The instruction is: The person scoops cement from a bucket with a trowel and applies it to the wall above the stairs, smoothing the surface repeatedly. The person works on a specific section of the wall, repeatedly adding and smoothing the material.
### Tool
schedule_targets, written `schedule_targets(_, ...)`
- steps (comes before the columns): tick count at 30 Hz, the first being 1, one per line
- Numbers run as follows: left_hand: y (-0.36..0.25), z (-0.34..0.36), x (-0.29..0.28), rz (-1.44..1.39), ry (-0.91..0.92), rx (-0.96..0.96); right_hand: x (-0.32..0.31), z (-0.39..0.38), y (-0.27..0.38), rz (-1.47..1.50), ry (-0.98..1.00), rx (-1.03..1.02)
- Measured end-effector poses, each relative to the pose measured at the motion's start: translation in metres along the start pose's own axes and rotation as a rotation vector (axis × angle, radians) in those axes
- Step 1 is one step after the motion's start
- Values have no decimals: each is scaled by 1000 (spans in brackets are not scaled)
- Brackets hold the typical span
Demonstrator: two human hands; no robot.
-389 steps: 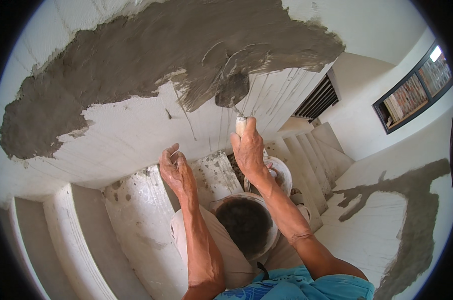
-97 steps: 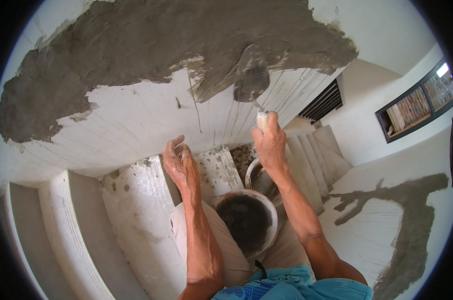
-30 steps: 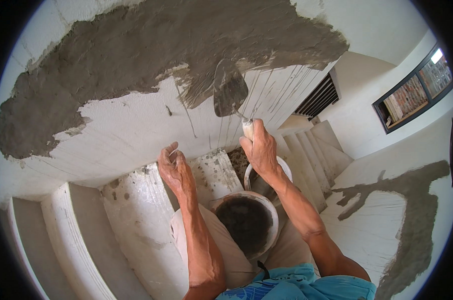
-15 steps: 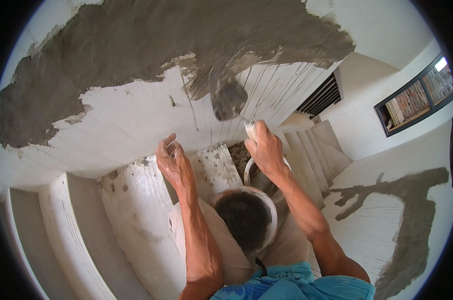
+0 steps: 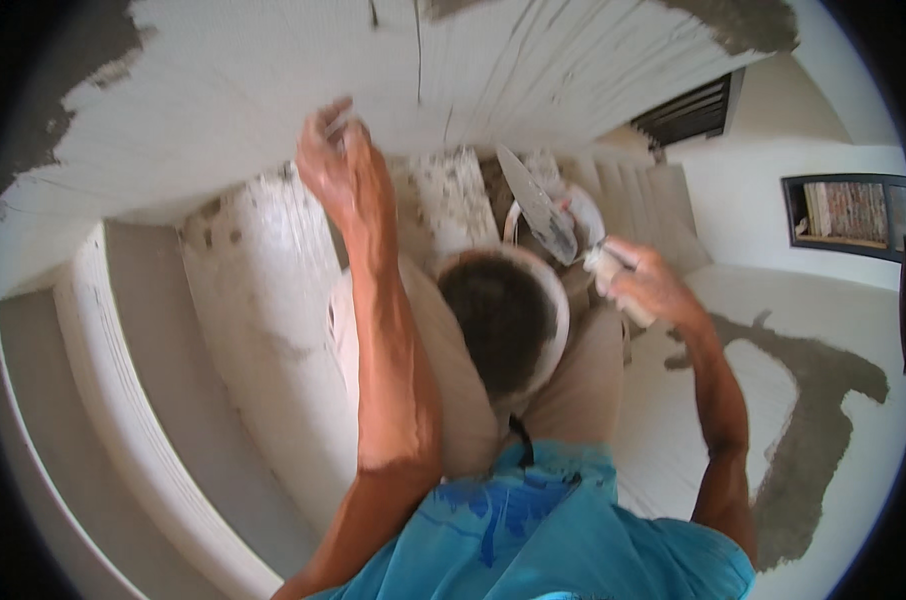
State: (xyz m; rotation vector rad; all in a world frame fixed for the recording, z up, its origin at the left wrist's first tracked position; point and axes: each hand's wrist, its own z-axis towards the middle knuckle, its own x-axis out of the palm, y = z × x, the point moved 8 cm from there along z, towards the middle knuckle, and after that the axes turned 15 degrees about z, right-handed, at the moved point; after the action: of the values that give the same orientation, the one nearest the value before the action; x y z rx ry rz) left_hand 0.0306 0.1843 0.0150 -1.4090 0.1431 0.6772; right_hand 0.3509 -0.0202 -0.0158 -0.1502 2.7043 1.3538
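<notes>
My right hand (image 5: 643, 280) grips the pale handle of a steel trowel (image 5: 538, 205), whose blade is tilted over the rear white bucket (image 5: 588, 215). A second round bucket (image 5: 558, 320), full of dark wet material, sits between my knees. My left hand (image 5: 338, 165) is raised near the white wall (image 5: 243, 100), fingers loosely curved and slightly apart, dusted with pale residue. Dark grey plaster (image 5: 748, 20) covers the upper part of that wall, with streaks below it.
Stair steps (image 5: 153, 330) descend on both sides of me, speckled with splashes. A dark vent grille (image 5: 683, 115) and a framed window (image 5: 843, 210) are at the right. Another grey patch (image 5: 813, 440) lies on the right-hand wall.
The view has tipped downward. My right hand has swung the trowel from the plastered wall down and rightward to the rear bucket. My left hand appears higher in view.
</notes>
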Motion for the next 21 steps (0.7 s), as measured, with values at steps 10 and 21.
schedule_targets(10, 1, 0, 1, -77, -13, -52, 30, -22, -16, -767, 239, -101)
schedule_targets(21, -28, -12, -2, 32, 8, -230, 82, -8, -69, -808, 314, -84)
